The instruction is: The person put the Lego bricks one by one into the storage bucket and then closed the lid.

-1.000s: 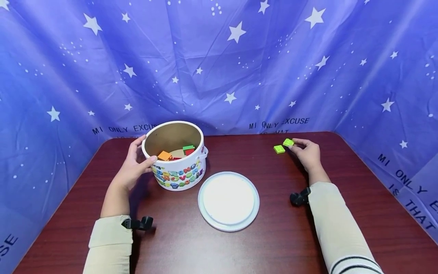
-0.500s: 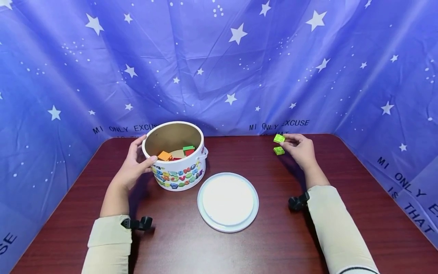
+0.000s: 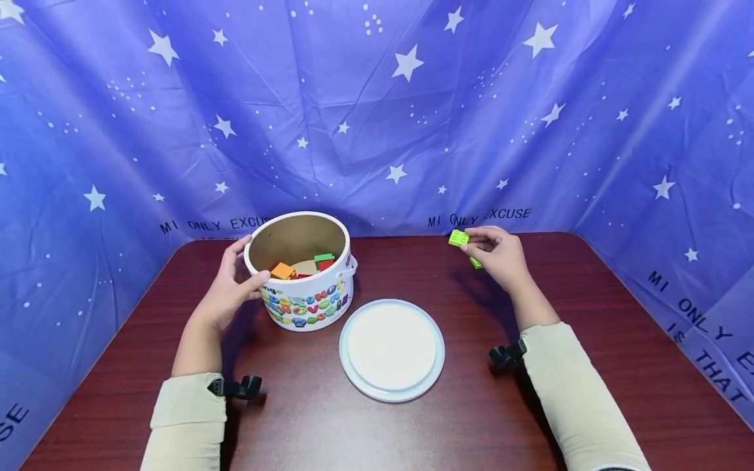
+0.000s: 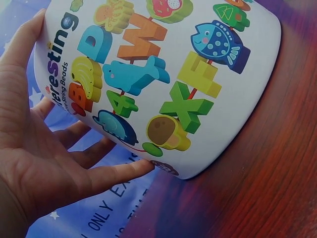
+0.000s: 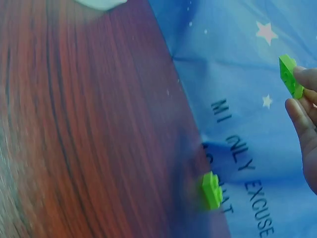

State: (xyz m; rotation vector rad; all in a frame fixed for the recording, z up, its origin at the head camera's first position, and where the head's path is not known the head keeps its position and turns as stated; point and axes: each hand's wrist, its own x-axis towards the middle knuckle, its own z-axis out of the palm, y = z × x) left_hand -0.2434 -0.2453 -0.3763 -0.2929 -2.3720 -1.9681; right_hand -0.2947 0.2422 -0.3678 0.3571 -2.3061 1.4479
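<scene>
My right hand (image 3: 497, 258) pinches a lime-green building brick (image 3: 459, 238) between thumb and fingers, raised off the table. In the right wrist view this brick (image 5: 290, 77) appears at the right edge. A second lime-green brick (image 3: 476, 263) lies on the table, partly hidden behind the hand; the right wrist view shows this brick (image 5: 212, 191) whole. With thumb at the front and fingers toward the back, my left hand (image 3: 226, 288) holds the side of a white bucket (image 3: 306, 304) printed with letters. Inside are an orange block (image 3: 283, 271), a green block (image 3: 324, 258) and red pieces.
A round white lid (image 3: 392, 347) lies on the dark red wooden table (image 3: 306, 405), between the bucket and my right arm. Behind the table hangs a blue curtain (image 3: 353, 98) with white stars. The bucket's handle (image 3: 351, 267) hangs on its right side.
My right hand has carried its lime-green brick leftward over the table, passing above the second brick, which stays put. The left hand and bucket have not moved.
</scene>
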